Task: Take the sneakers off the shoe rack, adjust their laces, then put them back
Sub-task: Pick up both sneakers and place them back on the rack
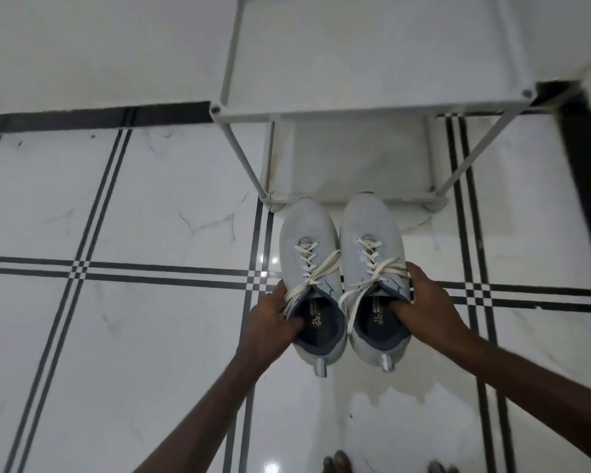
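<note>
Two pale blue sneakers with cream laces are side by side, toes pointing at the white shoe rack [355,107]. My left hand [270,322] grips the collar of the left sneaker [307,233], thumb inside the opening. My right hand [423,302] grips the right sneaker [369,220] the same way, fingers on its outer side. Both pairs of laces lie loose and untied across the tongues. The sneaker toes are close to the rack's lower shelf [352,165], just in front of its edge. I cannot tell whether the soles touch the floor.
The rack stands against a white wall [82,46], with thin legs [249,158] at its front corners. White marble floor tiles with black stripe lines [82,268] spread all around. My bare toes [338,464] show at the bottom edge.
</note>
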`<state>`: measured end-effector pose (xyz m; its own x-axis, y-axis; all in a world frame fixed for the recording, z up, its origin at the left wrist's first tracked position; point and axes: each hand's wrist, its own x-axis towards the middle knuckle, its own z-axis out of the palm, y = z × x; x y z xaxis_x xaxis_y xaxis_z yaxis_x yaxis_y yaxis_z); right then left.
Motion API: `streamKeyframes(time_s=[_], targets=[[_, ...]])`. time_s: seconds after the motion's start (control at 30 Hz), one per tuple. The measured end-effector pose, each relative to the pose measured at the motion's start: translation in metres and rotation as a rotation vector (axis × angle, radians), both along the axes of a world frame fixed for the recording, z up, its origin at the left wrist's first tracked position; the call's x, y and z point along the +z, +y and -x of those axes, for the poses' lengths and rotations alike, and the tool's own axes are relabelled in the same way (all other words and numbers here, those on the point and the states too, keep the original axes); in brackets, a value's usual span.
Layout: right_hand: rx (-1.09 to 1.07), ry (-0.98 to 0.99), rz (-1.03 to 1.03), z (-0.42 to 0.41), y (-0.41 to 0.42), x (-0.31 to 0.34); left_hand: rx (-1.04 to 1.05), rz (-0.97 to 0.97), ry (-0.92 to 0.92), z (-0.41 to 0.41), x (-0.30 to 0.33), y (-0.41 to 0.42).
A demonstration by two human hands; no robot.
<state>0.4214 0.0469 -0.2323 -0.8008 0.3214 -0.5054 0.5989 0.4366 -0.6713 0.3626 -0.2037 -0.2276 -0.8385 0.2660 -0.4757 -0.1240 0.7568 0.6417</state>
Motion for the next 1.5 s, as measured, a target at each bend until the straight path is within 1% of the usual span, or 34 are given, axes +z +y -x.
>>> streamKeyframes(time_s=[0.17, 0.3, 0.4, 0.57, 0.7, 0.83, 0.97, 1.07, 1.3, 1.5], targets=[[-0.077, 0.1, -0.026, 0.002, 0.002, 0.17, -0.038, -0.079, 0.039, 0.008, 0.162, 0.005], [-0.118, 0.162, -0.063, 0.016, 0.004, 0.285, -0.043, -0.124, 0.068, 0.028, 0.273, 0.007], [-0.157, 0.204, -0.075, 0.029, 0.008, 0.356, -0.05, -0.128, 0.122, 0.044, 0.345, 0.012], [-0.189, 0.284, -0.091, 0.063, 0.022, 0.436, -0.072, -0.125, 0.207, 0.089, 0.426, 0.028], [-0.207, 0.325, -0.092, 0.106, 0.041, 0.475, -0.081, -0.13, 0.245, 0.135, 0.472, 0.049], [-0.216, 0.344, -0.09, 0.154, 0.066, 0.479, -0.07, -0.14, 0.266, 0.185, 0.482, 0.077], [-0.221, 0.306, -0.077, 0.216, 0.094, 0.453, -0.063, -0.128, 0.234, 0.244, 0.457, 0.109], [-0.196, 0.267, -0.077, 0.255, 0.112, 0.416, -0.057, -0.07, 0.197, 0.282, 0.419, 0.129], [-0.175, 0.14, -0.044, 0.323, 0.141, 0.29, -0.05, -0.003, 0.022, 0.349, 0.293, 0.163], [-0.163, 0.027, -0.026, 0.347, 0.146, 0.224, -0.062, 0.031, -0.069, 0.376, 0.229, 0.171]])
